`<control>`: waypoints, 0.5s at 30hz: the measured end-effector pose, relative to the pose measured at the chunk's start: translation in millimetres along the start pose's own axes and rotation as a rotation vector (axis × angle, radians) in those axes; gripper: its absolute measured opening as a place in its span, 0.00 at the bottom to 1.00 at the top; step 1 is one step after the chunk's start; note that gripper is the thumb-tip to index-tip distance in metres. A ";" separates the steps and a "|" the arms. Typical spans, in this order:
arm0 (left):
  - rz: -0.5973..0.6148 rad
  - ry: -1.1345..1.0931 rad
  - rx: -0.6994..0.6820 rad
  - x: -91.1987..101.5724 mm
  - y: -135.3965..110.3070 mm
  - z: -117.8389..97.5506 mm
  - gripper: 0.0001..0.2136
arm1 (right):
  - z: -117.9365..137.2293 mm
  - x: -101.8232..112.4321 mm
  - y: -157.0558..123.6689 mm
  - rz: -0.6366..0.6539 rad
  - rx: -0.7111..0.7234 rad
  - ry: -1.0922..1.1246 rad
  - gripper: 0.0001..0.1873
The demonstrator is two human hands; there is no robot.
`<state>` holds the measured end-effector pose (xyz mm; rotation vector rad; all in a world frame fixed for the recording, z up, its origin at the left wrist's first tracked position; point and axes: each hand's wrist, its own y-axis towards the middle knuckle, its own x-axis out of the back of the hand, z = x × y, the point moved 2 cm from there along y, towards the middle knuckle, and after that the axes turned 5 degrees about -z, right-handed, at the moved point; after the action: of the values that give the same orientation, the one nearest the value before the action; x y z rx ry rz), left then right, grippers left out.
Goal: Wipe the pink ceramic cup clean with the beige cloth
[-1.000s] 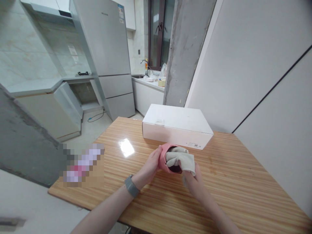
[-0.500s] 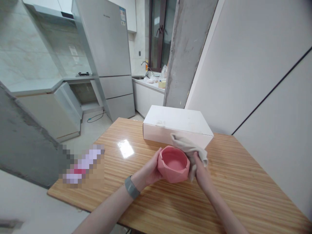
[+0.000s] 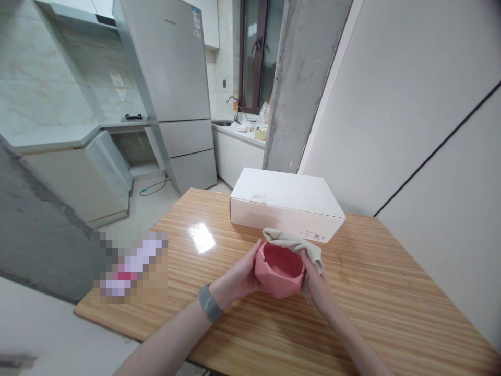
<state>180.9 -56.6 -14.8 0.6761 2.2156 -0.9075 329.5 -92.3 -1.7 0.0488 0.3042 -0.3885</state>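
A pink faceted ashtray (image 3: 278, 281) with notches in its rim is held above the wooden table, its hollow tilted toward me. My left hand (image 3: 243, 272) is closed on its left side, the thumb up along the wall. A beige cloth (image 3: 293, 242) lies over the far right part of the rim and hangs down on the right. My right hand (image 3: 314, 275) grips this cloth and presses it against the ashtray's right side. Some of the right fingers are hidden behind the cloth and the ashtray.
Just beyond the hands a white cardboard box (image 3: 287, 196) stands on the wooden table (image 3: 391, 292). A blurred-out lilac and pink item (image 3: 135, 263) lies at the table's left edge. Farther back are a fridge (image 3: 168, 68) and a sink counter (image 3: 238, 151).
My right hand and the cloth have moved left and in against the ashtray, the cloth now draped along its far rim. The ashtray has tipped slightly; my left hand keeps its grip.
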 end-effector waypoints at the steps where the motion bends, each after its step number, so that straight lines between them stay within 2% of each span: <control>1: 0.018 -0.001 0.003 -0.4 -0.3 0.3 0.26 | -1.5 -1.1 0.4 -0.009 -0.006 0.024 0.28; 6: 0.024 -0.002 -0.064 1.8 0.1 -2.3 0.27 | -4.5 -0.2 -2.6 -0.153 0.035 0.020 0.25; 10: 0.038 -0.049 -0.142 -2.7 -2.9 -7.8 0.25 | -11.8 4.3 -5.6 -0.136 0.076 -0.087 0.24; 15: 0.050 -0.133 -0.223 -8.2 -6.2 -9.7 0.23 | -24.3 5.9 -11.4 -0.201 0.139 -0.188 0.25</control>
<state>178.7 -54.9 -0.9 0.5469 2.1306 -0.6487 323.5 -102.5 -26.5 0.1173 0.0960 -0.6095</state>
